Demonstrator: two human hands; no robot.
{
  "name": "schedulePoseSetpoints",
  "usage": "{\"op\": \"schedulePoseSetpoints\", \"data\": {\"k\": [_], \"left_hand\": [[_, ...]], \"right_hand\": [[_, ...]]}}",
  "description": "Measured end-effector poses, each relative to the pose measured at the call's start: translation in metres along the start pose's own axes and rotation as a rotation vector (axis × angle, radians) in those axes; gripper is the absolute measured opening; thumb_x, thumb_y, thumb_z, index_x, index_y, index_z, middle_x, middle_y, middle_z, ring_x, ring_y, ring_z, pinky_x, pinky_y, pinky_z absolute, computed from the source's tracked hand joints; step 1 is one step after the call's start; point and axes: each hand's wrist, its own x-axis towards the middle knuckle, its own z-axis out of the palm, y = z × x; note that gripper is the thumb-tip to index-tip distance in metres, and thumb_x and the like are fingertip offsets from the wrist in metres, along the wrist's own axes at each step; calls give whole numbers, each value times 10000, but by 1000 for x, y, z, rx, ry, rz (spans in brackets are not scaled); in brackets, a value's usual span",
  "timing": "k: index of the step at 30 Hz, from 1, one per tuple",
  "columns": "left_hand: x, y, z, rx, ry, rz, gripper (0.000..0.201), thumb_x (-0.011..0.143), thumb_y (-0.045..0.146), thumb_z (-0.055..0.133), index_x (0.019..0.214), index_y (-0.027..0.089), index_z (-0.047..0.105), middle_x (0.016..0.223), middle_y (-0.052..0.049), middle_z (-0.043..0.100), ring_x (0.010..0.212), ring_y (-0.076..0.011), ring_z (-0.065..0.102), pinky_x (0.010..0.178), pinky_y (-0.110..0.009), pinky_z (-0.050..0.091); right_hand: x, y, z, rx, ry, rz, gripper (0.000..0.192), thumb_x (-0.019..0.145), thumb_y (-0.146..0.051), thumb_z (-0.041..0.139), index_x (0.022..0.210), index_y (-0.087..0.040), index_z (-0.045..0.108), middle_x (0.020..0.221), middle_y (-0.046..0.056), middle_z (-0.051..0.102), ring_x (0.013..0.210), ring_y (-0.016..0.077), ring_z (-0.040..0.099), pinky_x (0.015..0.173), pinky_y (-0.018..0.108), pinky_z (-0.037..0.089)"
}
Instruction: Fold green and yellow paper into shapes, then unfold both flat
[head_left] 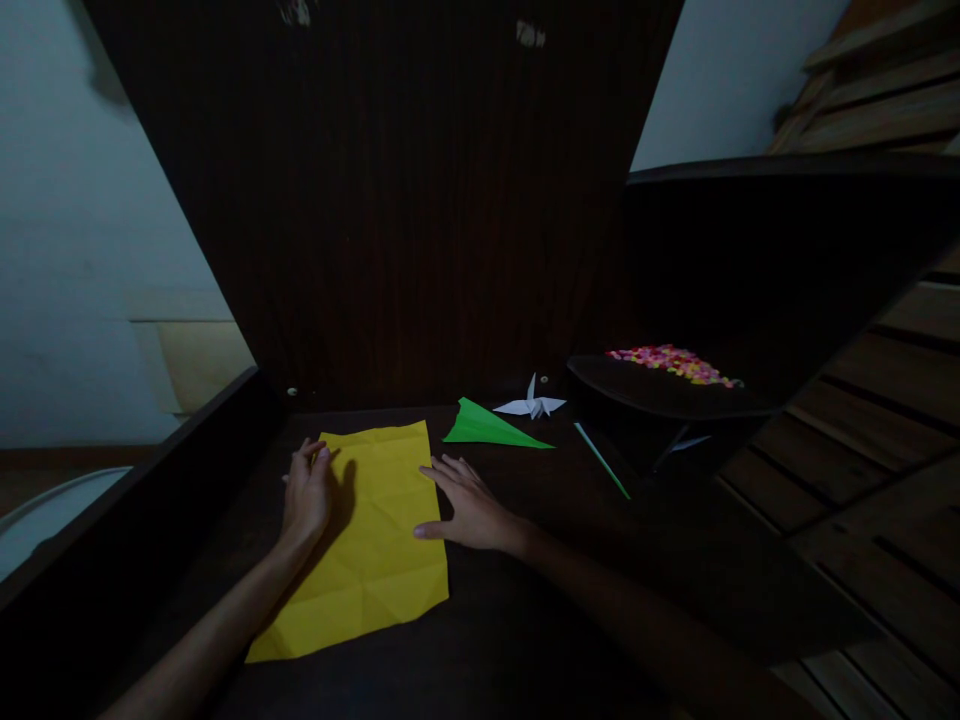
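Creased yellow paper [386,530]: laid before you on the dark tabletop [517,630]; centre of the clock used here.
Left hand [306,495]: your 10 o'clock; fingers half-curled, thumb close to them; whether they pinch the edge, you cannot tell.
Right hand [474,508]: between 2 and 3 o'clock; fingers and thumb spread at the right edge, gripping nothing.
Folded green paper [484,427], white origami crane [532,407]: both towards your 2 o'clock, the crane farther.
Creases [363,580]: best handled, probably, by steadying one side and stroking outward with flat fingers; tugging could tear the margin.
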Motion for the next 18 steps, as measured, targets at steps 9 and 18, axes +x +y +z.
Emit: {"op": "schedulePoseSetpoints", "data": {"k": [9,18], "left_hand": [[-7,2,-2,-268,188,-148,117,876,369,541,912,274,599,1173,-3,638,1273,-226,506,1104,-390,365],[-18,22,5,-348,135,-196,69,852,302,587,914,275,601,1223,-6,624,1279,-229,509,1067,-396,423]], "right_hand": [[28,12,27,956,318,101,1061,538,-173,856,1447,-304,325,1536,166,351,1172,301,594,952,492,518],[34,10,27,1198,337,285,799,475,-152,849,1197,-186,508,959,100,740,874,319,729,768,473,587]]}}
